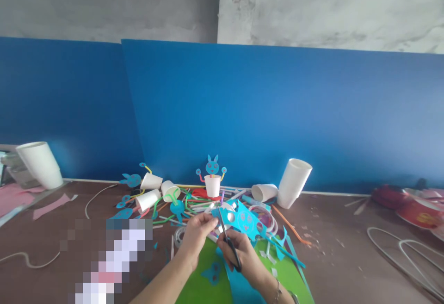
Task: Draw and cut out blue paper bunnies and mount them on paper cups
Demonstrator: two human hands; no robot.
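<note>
The table (347,257) carried my work at its near edge, on green paper (199,285). A stack of white cups (293,183) leaned at the far edge, nothing visible inside; one small cup (212,185) held a blue rabbit figure (212,166). My right hand (243,255) was clamped on scissors (227,241), blades pointing away toward the far edge. My left hand (196,234) pinched the blue cutout (248,220), which lay just right of the blades.

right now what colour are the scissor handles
Black, seen in the head view, in the right hand: scissors.
</note>
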